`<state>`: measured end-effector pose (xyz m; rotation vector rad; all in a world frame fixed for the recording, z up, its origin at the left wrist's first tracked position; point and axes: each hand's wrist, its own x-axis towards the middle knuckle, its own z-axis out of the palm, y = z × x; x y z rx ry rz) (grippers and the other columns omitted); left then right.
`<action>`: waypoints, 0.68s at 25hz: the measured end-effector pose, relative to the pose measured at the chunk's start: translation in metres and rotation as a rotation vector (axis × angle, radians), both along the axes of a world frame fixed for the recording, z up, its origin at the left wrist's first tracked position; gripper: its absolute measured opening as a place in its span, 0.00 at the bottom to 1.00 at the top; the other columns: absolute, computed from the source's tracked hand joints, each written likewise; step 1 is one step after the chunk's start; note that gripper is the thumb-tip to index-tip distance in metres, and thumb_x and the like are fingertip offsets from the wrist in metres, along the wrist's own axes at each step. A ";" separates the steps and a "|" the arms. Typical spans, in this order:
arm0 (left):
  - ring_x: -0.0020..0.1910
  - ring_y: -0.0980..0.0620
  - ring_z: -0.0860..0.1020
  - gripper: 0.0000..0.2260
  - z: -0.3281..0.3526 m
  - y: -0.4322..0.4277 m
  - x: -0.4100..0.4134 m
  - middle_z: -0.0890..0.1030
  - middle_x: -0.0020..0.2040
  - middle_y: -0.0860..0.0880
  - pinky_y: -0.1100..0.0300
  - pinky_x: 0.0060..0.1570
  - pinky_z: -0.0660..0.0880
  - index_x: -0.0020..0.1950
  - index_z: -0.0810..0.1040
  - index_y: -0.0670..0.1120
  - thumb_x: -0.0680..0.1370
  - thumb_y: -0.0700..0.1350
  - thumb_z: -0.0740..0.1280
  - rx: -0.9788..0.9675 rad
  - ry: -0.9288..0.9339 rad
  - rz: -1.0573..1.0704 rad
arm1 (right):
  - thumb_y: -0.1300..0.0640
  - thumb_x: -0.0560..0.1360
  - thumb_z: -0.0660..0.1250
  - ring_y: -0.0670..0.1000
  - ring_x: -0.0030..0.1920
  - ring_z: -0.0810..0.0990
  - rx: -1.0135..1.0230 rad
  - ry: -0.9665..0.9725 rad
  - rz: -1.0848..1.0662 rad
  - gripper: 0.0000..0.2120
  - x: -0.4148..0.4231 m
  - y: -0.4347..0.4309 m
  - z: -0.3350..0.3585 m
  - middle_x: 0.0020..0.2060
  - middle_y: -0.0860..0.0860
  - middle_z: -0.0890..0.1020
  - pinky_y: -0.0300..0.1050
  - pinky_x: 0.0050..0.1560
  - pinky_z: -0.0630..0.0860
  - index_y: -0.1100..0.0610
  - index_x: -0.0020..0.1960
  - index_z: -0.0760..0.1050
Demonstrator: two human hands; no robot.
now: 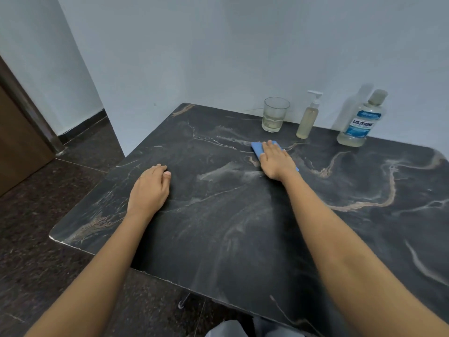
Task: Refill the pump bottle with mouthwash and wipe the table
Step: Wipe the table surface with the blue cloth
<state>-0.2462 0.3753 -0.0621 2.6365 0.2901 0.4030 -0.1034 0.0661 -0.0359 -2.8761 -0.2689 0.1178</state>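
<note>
Left grip (pixel 149 188) on table (pixel 218 227); blue cloth (pixel 257 148) under right grip (pixel 275 161).

Two bottles (pixel 308 119) (pixel 359 122), one glass (pixel 275 114), one cloth (pixel 258 148).

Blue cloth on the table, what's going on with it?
The person's right hand presses the flat blue cloth onto the dark marbled table, as if wiping. The left hand rests on the table, holding nothing. At the back stand a clear glass tumbler, a pump bottle of yellowish liquid and a Listerine mouthwash bottle.
</note>
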 end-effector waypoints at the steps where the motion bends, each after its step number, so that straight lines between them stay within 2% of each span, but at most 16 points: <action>1: 0.72 0.44 0.65 0.19 0.002 -0.005 -0.002 0.71 0.70 0.40 0.48 0.70 0.61 0.69 0.71 0.40 0.83 0.48 0.54 -0.003 0.011 0.000 | 0.52 0.82 0.43 0.50 0.77 0.46 -0.004 0.006 -0.033 0.25 -0.018 -0.013 0.001 0.78 0.52 0.48 0.50 0.76 0.44 0.56 0.78 0.48; 4: 0.72 0.40 0.65 0.19 0.009 -0.038 -0.008 0.71 0.69 0.36 0.47 0.71 0.59 0.68 0.71 0.37 0.83 0.46 0.54 0.002 0.045 -0.018 | 0.52 0.82 0.44 0.50 0.77 0.46 -0.034 0.011 -0.020 0.25 -0.086 -0.021 -0.001 0.78 0.52 0.48 0.50 0.76 0.43 0.56 0.78 0.47; 9: 0.68 0.40 0.69 0.17 0.014 -0.119 -0.019 0.75 0.64 0.38 0.47 0.70 0.59 0.64 0.73 0.37 0.82 0.45 0.54 -0.062 0.026 -0.164 | 0.49 0.82 0.44 0.45 0.76 0.43 -0.030 -0.037 0.401 0.26 -0.221 -0.024 -0.010 0.77 0.45 0.46 0.43 0.75 0.40 0.51 0.78 0.46; 11: 0.72 0.42 0.66 0.18 0.013 -0.144 -0.027 0.72 0.68 0.38 0.48 0.72 0.56 0.67 0.72 0.38 0.83 0.45 0.53 -0.053 0.035 -0.209 | 0.48 0.81 0.45 0.41 0.75 0.43 -0.022 -0.028 0.486 0.26 -0.244 -0.062 -0.007 0.75 0.42 0.45 0.40 0.73 0.38 0.50 0.78 0.46; 13: 0.73 0.43 0.63 0.18 0.010 -0.157 -0.036 0.71 0.70 0.38 0.49 0.73 0.54 0.69 0.70 0.38 0.83 0.45 0.53 -0.037 0.041 -0.245 | 0.51 0.82 0.47 0.43 0.76 0.46 -0.051 -0.062 0.373 0.25 -0.235 -0.112 -0.002 0.76 0.45 0.48 0.40 0.73 0.41 0.52 0.78 0.48; 17: 0.73 0.43 0.64 0.18 0.009 -0.160 -0.055 0.72 0.68 0.38 0.48 0.73 0.56 0.68 0.71 0.38 0.83 0.45 0.52 -0.056 0.034 -0.296 | 0.52 0.83 0.45 0.50 0.77 0.46 -0.106 0.026 -0.125 0.25 -0.177 -0.174 0.013 0.78 0.51 0.49 0.48 0.75 0.45 0.55 0.78 0.47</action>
